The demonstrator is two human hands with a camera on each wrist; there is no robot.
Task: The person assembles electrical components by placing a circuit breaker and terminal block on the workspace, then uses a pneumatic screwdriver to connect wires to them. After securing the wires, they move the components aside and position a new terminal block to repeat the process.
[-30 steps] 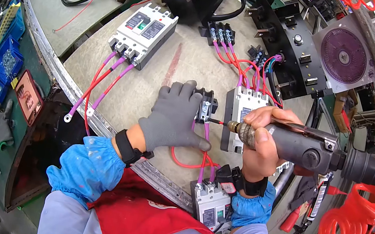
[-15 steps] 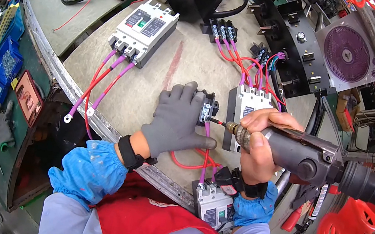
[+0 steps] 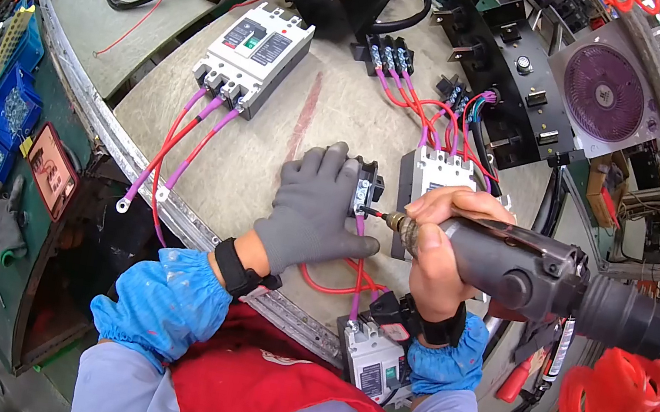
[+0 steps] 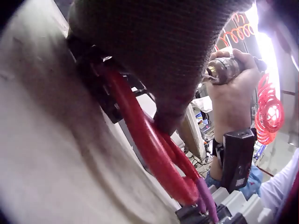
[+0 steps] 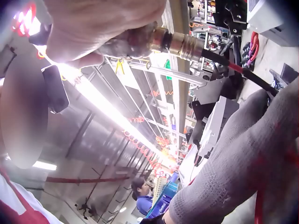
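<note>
In the head view my left hand (image 3: 308,202), in a grey knitted glove, lies over the left side of a small black terminal block (image 3: 367,188). Its fingers reach forward along the block and the thumb sticks out sideways above a purple-sleeved red cable (image 3: 359,277). My bare right hand (image 3: 444,248) grips a dark air screwdriver (image 3: 513,269) round its front end. The tool lies nearly level, and its thin bit (image 3: 375,212) meets the near end of the block at a terminal screw. From the right wrist view, the bit (image 5: 243,70) slants down beside the gloved hand.
White circuit breakers stand at the left (image 3: 256,52), behind the tool (image 3: 441,168) and by the table's near edge (image 3: 375,360). Black metal panels (image 3: 507,78) and wired terminal blocks (image 3: 391,58) lie at the back. A red coiled hose (image 3: 618,398) hangs at the right.
The left hand and terminal block have shifted slightly right. The screwdriver has moved a little left and its body has tilted slightly; the bit stays at the block.
</note>
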